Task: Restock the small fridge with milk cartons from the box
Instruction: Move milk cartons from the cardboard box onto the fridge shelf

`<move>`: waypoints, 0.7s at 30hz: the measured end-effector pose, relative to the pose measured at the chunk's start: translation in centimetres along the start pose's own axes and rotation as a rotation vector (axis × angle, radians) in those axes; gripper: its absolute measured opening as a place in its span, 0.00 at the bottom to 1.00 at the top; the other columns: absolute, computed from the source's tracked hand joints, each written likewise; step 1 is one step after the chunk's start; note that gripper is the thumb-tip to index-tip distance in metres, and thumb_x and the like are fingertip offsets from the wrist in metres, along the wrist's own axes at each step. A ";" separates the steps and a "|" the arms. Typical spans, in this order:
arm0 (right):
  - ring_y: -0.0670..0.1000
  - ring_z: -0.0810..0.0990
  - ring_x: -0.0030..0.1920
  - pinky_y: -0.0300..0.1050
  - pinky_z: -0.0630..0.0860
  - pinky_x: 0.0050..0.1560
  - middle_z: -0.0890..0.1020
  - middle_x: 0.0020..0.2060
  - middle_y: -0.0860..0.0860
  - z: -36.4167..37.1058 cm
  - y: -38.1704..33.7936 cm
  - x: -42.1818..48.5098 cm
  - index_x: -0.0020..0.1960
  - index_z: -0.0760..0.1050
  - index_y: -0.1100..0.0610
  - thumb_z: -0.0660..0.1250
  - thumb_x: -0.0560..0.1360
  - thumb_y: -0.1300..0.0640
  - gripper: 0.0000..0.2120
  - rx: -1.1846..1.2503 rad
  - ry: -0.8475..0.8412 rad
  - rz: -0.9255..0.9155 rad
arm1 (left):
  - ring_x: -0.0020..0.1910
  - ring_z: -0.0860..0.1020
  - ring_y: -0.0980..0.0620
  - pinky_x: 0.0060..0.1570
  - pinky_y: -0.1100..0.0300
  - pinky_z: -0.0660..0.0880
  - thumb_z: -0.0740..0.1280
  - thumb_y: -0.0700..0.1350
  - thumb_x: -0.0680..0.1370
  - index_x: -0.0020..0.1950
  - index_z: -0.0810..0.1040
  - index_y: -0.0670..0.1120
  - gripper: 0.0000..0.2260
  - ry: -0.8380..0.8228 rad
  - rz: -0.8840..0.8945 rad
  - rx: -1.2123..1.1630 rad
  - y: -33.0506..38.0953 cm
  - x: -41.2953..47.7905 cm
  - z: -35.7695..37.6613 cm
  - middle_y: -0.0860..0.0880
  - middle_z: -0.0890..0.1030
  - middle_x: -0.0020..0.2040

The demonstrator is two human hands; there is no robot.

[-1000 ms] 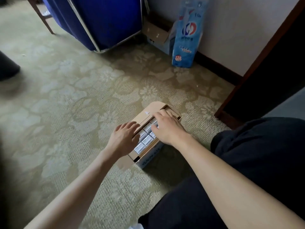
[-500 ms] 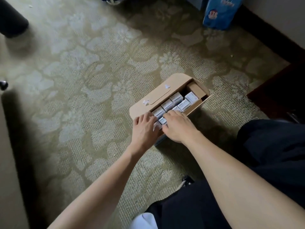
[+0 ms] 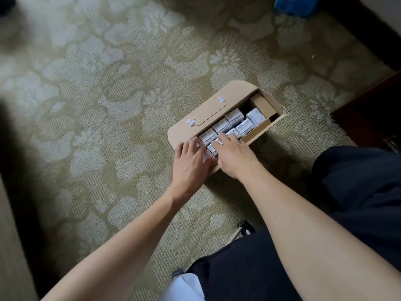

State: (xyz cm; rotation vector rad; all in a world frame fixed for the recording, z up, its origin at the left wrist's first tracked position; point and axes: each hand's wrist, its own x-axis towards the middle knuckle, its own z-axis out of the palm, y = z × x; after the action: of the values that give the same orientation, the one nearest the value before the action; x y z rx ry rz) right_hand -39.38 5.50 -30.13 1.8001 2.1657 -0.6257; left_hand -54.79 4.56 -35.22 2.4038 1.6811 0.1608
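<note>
A long brown cardboard box (image 3: pixel 213 108) lies open on the woven olive carpet (image 3: pixel 104 109) with its pale floral pattern, right of the frame's centre, its flat lid flap folded back to the upper left. Small white rectangular milk cartons (image 3: pixel 221 125) stand packed in two rows inside. The left hand (image 3: pixel 191 162) lies with fingers fairly straight over the box's near end. The right hand (image 3: pixel 235 156) bends its fingers onto the near cartons; whether it grips one cannot be told. Dark trousers (image 3: pixel 358 183) fill the lower right.

Print on the milk cartons (image 3: pixel 221 126) is too blurred to read.
</note>
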 end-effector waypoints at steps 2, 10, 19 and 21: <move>0.59 0.64 0.70 0.55 0.69 0.64 0.65 0.71 0.55 0.0 0.2 0.1 0.73 0.66 0.53 0.62 0.80 0.58 0.21 0.004 0.007 -0.001 | 0.61 0.71 0.46 0.68 0.49 0.64 0.63 0.54 0.80 0.58 0.78 0.46 0.15 0.004 0.022 0.007 -0.2 0.0 -0.1 0.48 0.72 0.62; 0.60 0.66 0.67 0.54 0.71 0.62 0.68 0.65 0.59 0.1 0.3 0.3 0.70 0.67 0.52 0.61 0.79 0.60 0.20 0.019 -0.008 0.028 | 0.64 0.69 0.46 0.70 0.50 0.63 0.65 0.56 0.78 0.61 0.78 0.45 0.17 -0.038 0.073 0.038 -0.7 0.1 -0.3 0.47 0.70 0.65; 0.60 0.69 0.64 0.58 0.75 0.60 0.70 0.60 0.58 0.6 0.9 1.0 0.66 0.69 0.54 0.62 0.78 0.64 0.17 0.120 0.026 0.039 | 0.68 0.64 0.40 0.70 0.44 0.61 0.63 0.48 0.77 0.65 0.73 0.41 0.18 -0.263 0.077 0.128 0.1 1.6 -1.1 0.42 0.63 0.72; 0.60 0.70 0.63 0.58 0.77 0.57 0.69 0.58 0.56 0.8 1.0 1.2 0.65 0.70 0.55 0.64 0.78 0.66 0.17 0.108 0.046 0.025 | 0.64 0.65 0.39 0.67 0.43 0.64 0.62 0.46 0.76 0.63 0.73 0.40 0.18 -0.300 0.037 0.160 0.9 2.1 -1.4 0.41 0.64 0.69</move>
State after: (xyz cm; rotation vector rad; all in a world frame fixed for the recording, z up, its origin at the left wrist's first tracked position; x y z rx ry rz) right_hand -38.71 6.34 -31.56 1.9112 2.1736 -0.7151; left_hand -53.59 6.38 -33.67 2.4227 1.5646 -0.3259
